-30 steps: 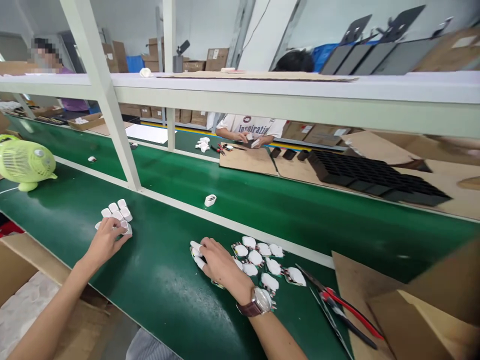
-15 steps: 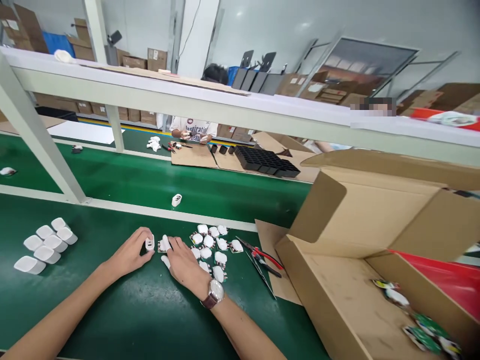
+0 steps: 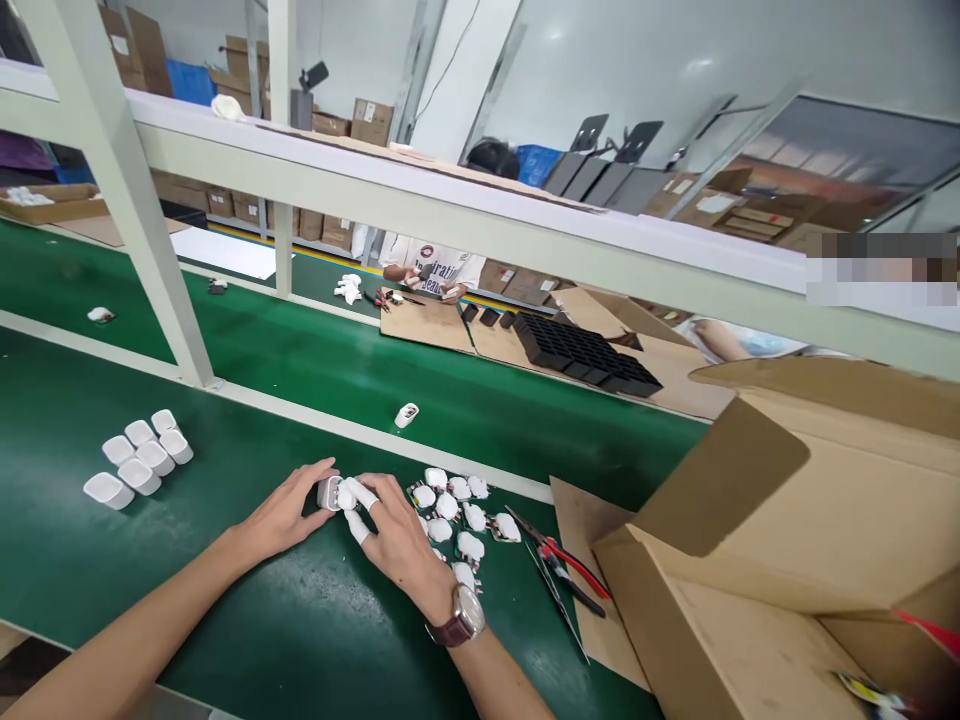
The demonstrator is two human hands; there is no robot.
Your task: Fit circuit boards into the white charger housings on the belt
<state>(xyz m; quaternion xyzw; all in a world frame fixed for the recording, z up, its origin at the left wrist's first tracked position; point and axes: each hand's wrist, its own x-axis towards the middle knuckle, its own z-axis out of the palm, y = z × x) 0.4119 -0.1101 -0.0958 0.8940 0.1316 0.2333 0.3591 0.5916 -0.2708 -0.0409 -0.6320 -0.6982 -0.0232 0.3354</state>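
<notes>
My left hand [image 3: 279, 512] grips a white charger housing [image 3: 327, 493] between thumb and fingers, its end turned to the right. My right hand [image 3: 403, 548] pinches a small white-topped circuit board [image 3: 346, 495] with white-covered thumb and forefinger. That board is up against the housing's right end; how far it reaches inside I cannot tell. Several similar white-topped circuit boards [image 3: 448, 507] lie on the green bench just right of my right hand. At the left stand several white charger housings [image 3: 139, 476] in a cluster.
Red-handled pliers [image 3: 574, 570] and tweezers [image 3: 559, 603] lie beside an open cardboard box [image 3: 682, 640] on the right. A white rail [image 3: 330, 428] edges the green conveyor [image 3: 337, 365], which carries another housing [image 3: 406, 415]. Across it, a person [image 3: 435, 265] handles something dark.
My right hand has lifted the circuit board and brought it against the housing in my left hand. The view has swung left, so everything sits further right.
</notes>
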